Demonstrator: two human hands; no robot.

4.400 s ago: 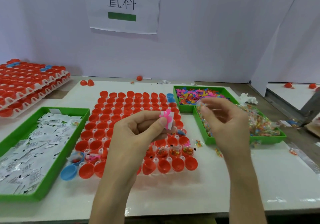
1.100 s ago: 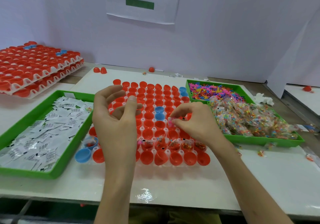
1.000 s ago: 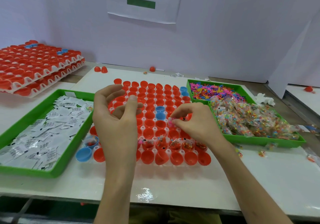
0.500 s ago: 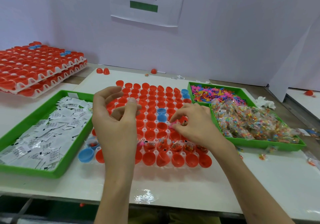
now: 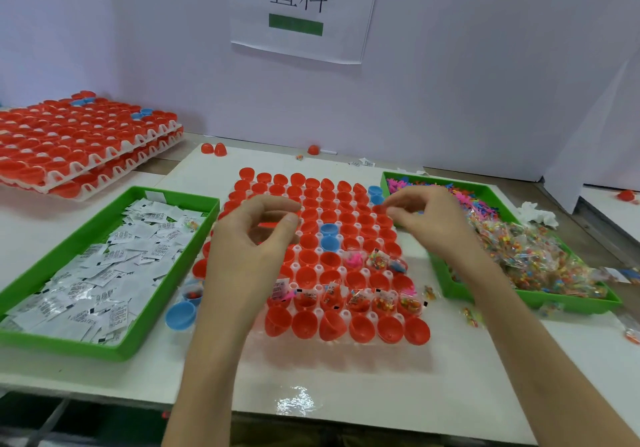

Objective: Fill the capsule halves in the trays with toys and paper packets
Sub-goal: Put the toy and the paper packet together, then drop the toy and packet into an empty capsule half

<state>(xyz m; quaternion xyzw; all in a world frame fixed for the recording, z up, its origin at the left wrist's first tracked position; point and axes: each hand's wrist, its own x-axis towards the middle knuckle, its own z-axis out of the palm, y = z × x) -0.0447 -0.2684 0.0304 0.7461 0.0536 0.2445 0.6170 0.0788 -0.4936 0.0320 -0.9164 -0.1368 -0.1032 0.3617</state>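
Few capsule halves (image 5: 382, 303): filled, on the hands' near side.
Most: empty.
Left hand (image 5: 249, 256): loosely curled, empty.
Right hand (image 5: 433, 225): fingertips pinched; contents unclear.

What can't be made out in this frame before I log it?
Head view, the only one:
- Right hand: whether its fingers pinch anything; the tips are too small against the red halves.
- Halves on the left of the tray: hidden under the left hand.
- Print on the packets: too small.
- Stacked trays: cut off by the left edge.
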